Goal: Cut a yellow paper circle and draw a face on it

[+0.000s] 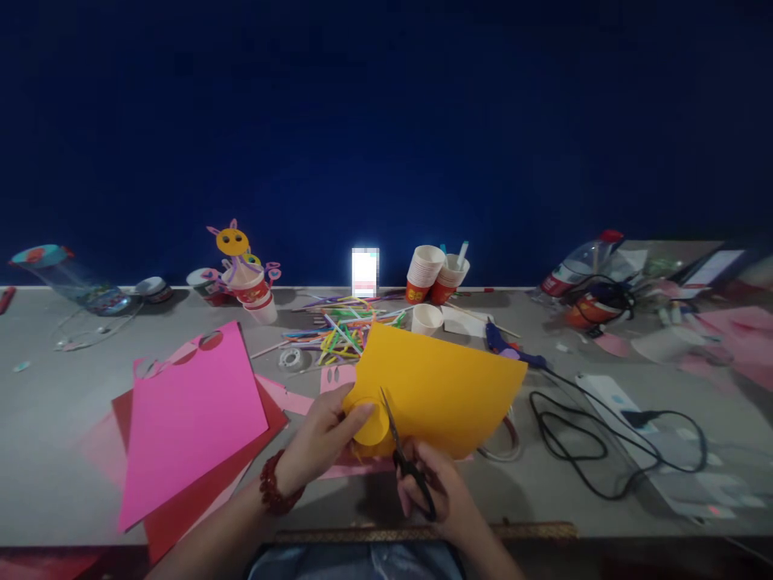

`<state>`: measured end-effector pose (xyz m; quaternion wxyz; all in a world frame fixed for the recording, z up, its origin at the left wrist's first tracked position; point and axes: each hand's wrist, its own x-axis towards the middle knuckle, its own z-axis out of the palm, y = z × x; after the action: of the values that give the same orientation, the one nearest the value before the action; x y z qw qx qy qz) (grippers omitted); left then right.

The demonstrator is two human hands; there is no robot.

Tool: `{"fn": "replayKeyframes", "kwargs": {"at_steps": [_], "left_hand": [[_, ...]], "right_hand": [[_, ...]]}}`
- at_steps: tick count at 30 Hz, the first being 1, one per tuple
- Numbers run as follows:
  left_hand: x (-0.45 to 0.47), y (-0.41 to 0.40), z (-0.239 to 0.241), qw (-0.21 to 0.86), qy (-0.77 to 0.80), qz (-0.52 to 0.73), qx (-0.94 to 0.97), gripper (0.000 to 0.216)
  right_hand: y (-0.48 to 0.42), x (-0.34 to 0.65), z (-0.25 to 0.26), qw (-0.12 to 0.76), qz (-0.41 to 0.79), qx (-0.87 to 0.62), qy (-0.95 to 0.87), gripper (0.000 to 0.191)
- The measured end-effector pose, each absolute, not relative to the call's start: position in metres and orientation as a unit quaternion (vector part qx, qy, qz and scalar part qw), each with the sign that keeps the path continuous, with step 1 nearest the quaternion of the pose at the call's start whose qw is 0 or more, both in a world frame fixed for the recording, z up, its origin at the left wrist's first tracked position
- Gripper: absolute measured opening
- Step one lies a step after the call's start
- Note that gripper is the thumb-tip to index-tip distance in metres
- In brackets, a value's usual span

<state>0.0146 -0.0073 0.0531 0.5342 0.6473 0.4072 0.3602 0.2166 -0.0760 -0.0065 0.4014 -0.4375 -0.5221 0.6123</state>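
Two bare hands are being worked close together over a grey table [60, 395], with a yellow sheet [447, 391] being held up just ahead of them. The sheet's lower left part is being pinched by the left hand [329, 423], the thumb being pressed on a round yellow shape [371, 432]; whether it is drawn or separate cannot be told. Scissors [403, 461] are being gripped by the handles in the right hand [438, 483]. The blades are being pointed forward and slightly left, just beside the round shape's right edge and across the sheet's long axis, which is running left to right. How far they are parted cannot be told. The round shape is being steadied nearer the left hand.
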Motion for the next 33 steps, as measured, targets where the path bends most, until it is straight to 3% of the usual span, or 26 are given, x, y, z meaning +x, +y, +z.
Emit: {"fn": "replayKeyframes", "kwargs": {"at_steps": [22, 27, 33], "left_hand": [[0.01, -0.005, 0.059, 0.499, 0.421, 0.339, 0.678, 0.03], [0.01, -0.004, 0.058, 0.558, 0.422, 0.323, 0.637, 0.033], [0.024, -0.017, 0.045, 0.572, 0.443, 0.417, 0.551, 0.038]], "right_hand": [[-0.075, 0.216, -0.004, 0.396, 0.589, -0.453, -0.54, 0.055], [-0.074, 0.214, 0.004, 0.387, 0.603, -0.454, -0.529, 0.065], [-0.074, 0.21, 0.003, 0.409, 0.612, -0.458, -0.498, 0.061]]}}
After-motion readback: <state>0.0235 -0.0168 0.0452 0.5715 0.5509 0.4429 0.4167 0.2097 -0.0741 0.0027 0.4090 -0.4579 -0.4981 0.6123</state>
